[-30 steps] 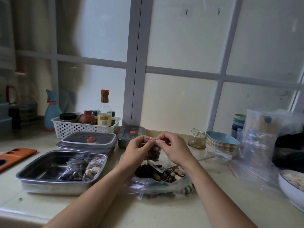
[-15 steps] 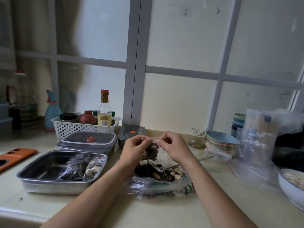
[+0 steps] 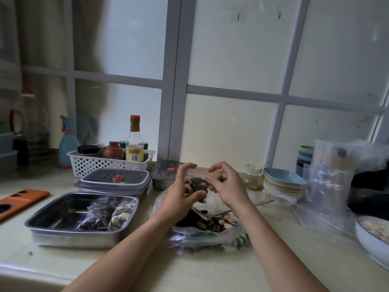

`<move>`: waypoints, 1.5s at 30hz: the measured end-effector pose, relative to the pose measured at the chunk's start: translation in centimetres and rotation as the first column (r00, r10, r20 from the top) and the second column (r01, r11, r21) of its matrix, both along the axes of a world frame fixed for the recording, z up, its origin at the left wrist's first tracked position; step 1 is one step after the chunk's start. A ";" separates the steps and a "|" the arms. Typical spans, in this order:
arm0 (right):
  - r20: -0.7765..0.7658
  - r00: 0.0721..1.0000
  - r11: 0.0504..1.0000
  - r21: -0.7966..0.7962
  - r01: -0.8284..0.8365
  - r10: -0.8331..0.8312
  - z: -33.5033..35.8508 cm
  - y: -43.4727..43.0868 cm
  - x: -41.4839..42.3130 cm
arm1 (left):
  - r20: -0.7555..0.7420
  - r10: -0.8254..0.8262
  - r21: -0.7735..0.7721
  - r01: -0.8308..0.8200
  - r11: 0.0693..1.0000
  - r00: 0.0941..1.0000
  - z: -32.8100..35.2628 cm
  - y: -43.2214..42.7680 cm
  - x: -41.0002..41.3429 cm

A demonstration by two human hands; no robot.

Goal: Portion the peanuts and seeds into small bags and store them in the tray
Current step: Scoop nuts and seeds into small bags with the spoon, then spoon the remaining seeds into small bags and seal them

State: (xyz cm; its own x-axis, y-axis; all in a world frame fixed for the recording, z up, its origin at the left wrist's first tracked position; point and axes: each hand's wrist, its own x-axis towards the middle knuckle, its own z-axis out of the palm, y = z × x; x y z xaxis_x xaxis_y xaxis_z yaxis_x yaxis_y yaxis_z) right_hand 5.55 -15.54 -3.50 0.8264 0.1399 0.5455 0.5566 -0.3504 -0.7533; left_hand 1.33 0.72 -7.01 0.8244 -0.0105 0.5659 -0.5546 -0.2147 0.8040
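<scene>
A small clear zip bag (image 3: 197,182) with dark seeds and peanuts hangs between my hands, its red-lined top edge showing. My left hand (image 3: 180,193) spans its left side, thumb under the bottom and fingers curved around behind it. My right hand (image 3: 228,185) pinches the bag's upper right edge. Below them lies a large open plastic bag (image 3: 210,228) of mixed peanuts and seeds with a metal spoon (image 3: 242,209) in it. The steel tray (image 3: 52,220) at the left holds filled small bags (image 3: 105,213) in its right part.
Lidded containers (image 3: 113,180) and a white basket of bottles (image 3: 109,164) stand behind the tray. An orange case (image 3: 21,199) lies far left. A glass jar (image 3: 252,179), stacked plates (image 3: 282,184), clear bags (image 3: 328,186) and a white bowl (image 3: 372,234) fill the right.
My left hand has left the bag's top seal and slid down its left side with fingers spread. My right hand now holds the upper right edge.
</scene>
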 end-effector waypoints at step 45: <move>-0.100 0.923 0.496 -0.819 -0.288 0.371 0.8 25.1 -9.7 | -0.197 0.723 0.640 -0.471 0.607 0.663 4.1 25.6 -9.5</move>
State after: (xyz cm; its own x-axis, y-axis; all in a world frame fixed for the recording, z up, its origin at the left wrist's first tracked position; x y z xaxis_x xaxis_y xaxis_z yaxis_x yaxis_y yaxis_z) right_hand -4.13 9.58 -2.66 0.5836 0.8045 0.1110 0.8066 -0.5583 -0.1943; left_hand -8.21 26.29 -2.87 0.8807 0.4018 0.2508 0.2019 -0.7975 0.5686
